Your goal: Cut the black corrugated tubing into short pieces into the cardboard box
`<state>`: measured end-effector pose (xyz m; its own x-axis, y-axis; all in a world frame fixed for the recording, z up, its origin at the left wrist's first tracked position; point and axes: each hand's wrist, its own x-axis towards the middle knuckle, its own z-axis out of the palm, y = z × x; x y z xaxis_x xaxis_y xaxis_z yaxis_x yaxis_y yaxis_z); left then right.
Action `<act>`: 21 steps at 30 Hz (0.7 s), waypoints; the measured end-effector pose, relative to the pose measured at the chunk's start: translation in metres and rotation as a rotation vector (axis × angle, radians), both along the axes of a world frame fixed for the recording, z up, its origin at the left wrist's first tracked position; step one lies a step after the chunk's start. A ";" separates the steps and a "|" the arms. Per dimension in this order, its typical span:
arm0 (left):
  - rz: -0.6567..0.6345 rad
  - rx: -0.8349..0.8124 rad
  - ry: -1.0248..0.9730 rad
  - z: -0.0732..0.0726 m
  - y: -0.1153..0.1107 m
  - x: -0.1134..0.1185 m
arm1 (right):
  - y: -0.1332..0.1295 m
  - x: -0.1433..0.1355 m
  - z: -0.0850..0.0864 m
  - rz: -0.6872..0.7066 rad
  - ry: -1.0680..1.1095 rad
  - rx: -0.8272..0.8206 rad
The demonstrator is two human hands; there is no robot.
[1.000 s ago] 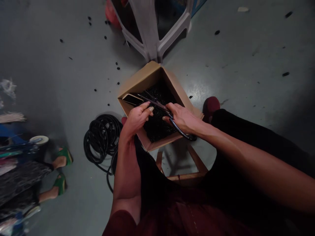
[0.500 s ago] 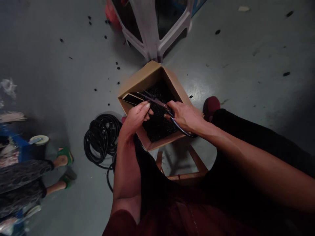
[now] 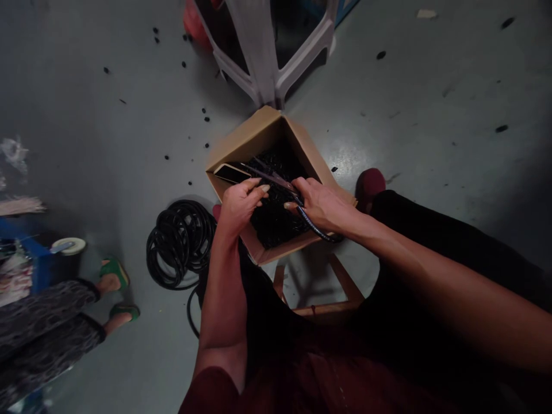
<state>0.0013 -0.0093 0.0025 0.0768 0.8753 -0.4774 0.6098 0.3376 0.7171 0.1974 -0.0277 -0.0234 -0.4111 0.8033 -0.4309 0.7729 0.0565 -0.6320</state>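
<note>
Many glossy black scraps (image 3: 276, 225) are held in a brown cardboard box (image 3: 308, 146); spread metal scissors (image 3: 282, 182) are gripped by curled right-hand fingers (image 3: 303, 185); left-hand fingers (image 3: 255, 196) are bent, closure and hold unclear.

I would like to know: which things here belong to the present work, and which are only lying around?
Probably in the work:
scissors, held in the right grip
cardboard box, under the right grip and left grip
black pieces inside it
coiled black tube, perhaps; neither grip holds it

Apparently lying around:
scattered dark bits
pale scrap
crumpled clear plastic
</note>
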 end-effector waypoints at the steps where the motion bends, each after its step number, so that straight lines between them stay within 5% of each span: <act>1: -0.004 0.014 0.021 0.000 0.000 0.001 | 0.000 0.000 0.000 0.000 -0.005 0.001; 21: -0.157 0.154 0.337 -0.003 -0.001 0.000 | 0.000 -0.004 0.009 0.028 -0.129 0.010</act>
<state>0.0015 -0.0102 -0.0005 0.0771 0.9287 -0.3626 0.8551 0.1255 0.5031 0.1936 -0.0274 -0.0148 -0.3747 0.7968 -0.4740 0.8460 0.0847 -0.5264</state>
